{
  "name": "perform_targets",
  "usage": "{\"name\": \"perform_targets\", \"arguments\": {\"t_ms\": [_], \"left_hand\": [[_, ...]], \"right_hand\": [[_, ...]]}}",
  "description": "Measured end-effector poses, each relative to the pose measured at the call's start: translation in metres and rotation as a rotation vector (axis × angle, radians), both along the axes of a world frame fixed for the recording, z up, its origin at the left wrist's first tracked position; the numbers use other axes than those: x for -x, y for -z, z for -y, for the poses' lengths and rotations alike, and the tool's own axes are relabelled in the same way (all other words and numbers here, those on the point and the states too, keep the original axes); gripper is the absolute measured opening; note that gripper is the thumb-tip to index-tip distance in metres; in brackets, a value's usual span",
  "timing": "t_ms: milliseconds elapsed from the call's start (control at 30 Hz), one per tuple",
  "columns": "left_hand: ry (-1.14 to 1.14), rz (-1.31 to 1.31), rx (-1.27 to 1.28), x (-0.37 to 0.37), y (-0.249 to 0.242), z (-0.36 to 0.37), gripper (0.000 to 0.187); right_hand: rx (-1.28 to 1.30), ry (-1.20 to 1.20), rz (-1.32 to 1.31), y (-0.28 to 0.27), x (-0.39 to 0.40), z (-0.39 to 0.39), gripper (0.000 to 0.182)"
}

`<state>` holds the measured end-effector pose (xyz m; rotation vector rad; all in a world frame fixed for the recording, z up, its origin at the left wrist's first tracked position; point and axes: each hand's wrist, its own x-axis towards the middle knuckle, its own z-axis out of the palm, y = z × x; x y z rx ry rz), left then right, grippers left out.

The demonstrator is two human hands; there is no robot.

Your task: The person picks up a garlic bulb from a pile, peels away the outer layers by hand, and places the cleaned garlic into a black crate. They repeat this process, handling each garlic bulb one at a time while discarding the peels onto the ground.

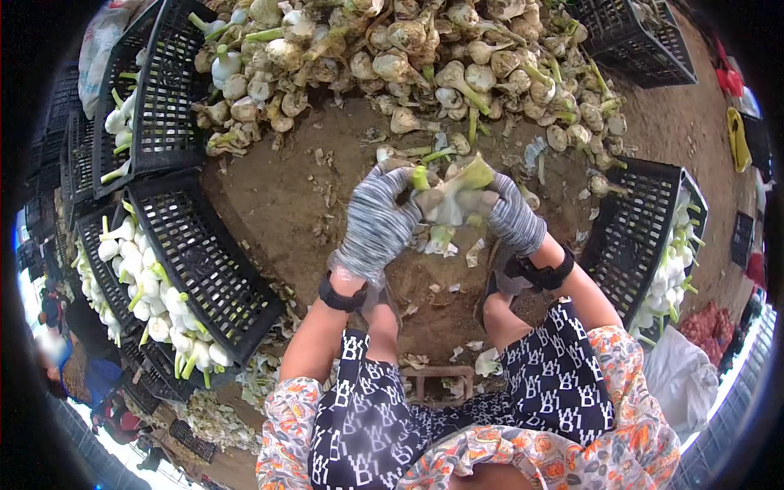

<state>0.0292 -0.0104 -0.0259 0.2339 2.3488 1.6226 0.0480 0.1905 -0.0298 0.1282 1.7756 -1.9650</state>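
My left hand (380,219), in a grey striped knit glove, is closed on a garlic bulb (447,204) with a cut green stem end beside the thumb. On the other side my right hand (516,214), gloved alike, pinches the same bulb's loose, pale outer skin (474,175). Motion blurs the bulb and the fingertips, so the exact grip is partly hidden. Both hands are above the bare soil, between my knees. Just below them lies another pale garlic piece (441,239) among skin scraps.
A large heap of unpeeled garlic (400,61) lies ahead. Black plastic crates (204,261) of clean white garlic (147,286) stand tilted at left; another crate (625,233) is at right. A white sack (682,376) sits at lower right. Peeled skins litter the soil.
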Motion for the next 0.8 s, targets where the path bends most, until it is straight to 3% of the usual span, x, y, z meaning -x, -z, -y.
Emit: {"name": "perform_targets", "arguments": {"t_ms": [67,133,200,300,333,433,467,533,567,600,733,800], "left_hand": [[0.017,0.043,-0.205,0.003,0.005,0.003,0.018],[0.02,0.133,-0.299,0.004,0.002,0.006,0.018],[0.061,0.168,-0.285,0.007,-0.002,0.013,0.017],[0.198,0.077,-0.308,0.011,-0.001,0.019,0.019],[0.239,0.065,-0.372,0.012,0.002,0.019,0.022],[0.215,0.202,-0.487,0.01,0.011,0.019,0.027],[0.18,0.243,-0.499,0.007,0.01,0.018,0.028],[0.112,0.32,-0.52,0.002,0.005,0.017,0.029],[0.115,0.241,-0.441,0.003,0.008,0.017,0.027],[0.117,0.164,-0.362,0.003,0.013,0.017,0.025],[0.157,-0.051,-0.124,0.003,0.008,0.014,0.028],[0.246,-0.166,-0.1,0.008,0.007,0.01,0.032]], "right_hand": [[0.162,0.107,0.178,-0.003,0.003,-0.002,0.028],[0.247,0.134,0.114,0.003,0.006,-0.001,0.03],[0.413,0.273,0.356,-0.001,0.01,-0.001,0.032],[0.561,0.306,0.701,0.003,0.018,-0.006,0.03],[0.569,0.291,0.71,0.01,0.015,-0.005,0.031],[0.319,0.234,0.517,0.025,0.014,-0.001,0.033],[0.092,0.162,0.385,0.027,0.015,-0.002,0.035],[-0.318,-0.154,0.101,0.046,0.006,-0.003,0.037],[-0.521,-0.313,-0.045,0.053,0.003,-0.006,0.038],[-0.575,-0.452,-0.063,0.055,-0.003,-0.016,0.042],[-0.211,-0.157,0.191,0.008,0.009,-0.006,0.046],[-0.406,-0.237,0.099,-0.007,0.017,0.007,0.046]]}}
